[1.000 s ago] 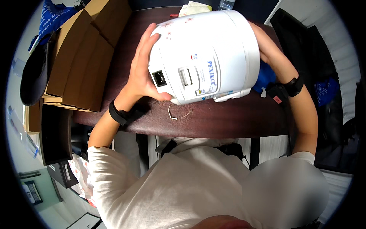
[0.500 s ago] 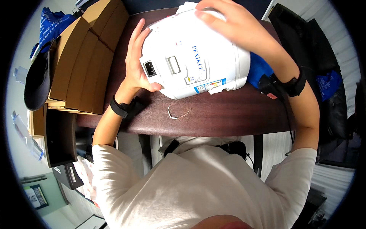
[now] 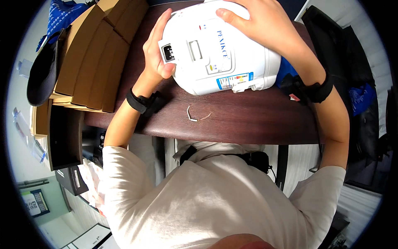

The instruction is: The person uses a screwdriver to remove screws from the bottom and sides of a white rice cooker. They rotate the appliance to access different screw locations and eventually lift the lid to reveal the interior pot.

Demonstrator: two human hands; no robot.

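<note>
Currently your two hands hold a white cooker (image 3: 219, 50) tipped on its side over the far part of the tabletop (image 3: 248, 120), its back face turned up toward you. That face shows a power socket near its left end, a recessed square beside it, and a coloured label strip low on the right.

Progress, as a judgement: the cooker is lifted and turned for handling or inspection; it is not set upright, and nothing is plugged into the socket. Whether its lower rim touches the tabletop cannot be told.

Left hand (image 3: 156, 52): fingers extended and only lightly curled, cupping the cooker's left end, thumb pressed just below the socket. It supports rather than clamps.

Right hand (image 3: 265, 25): fingers spread flat over the upper side of the body, pressing down on it; palm on the shell. Both wrists carry black bands.

Also noted: a small bent wire (image 3: 192, 115) lies on the tabletop near the front edge, apart from the cooker. Flat cardboard boxes (image 3: 91, 54) are stacked along the left edge, a dark cap (image 3: 43, 74) beside them. Something blue (image 3: 286, 70) shows behind the cooker's right end.
</note>
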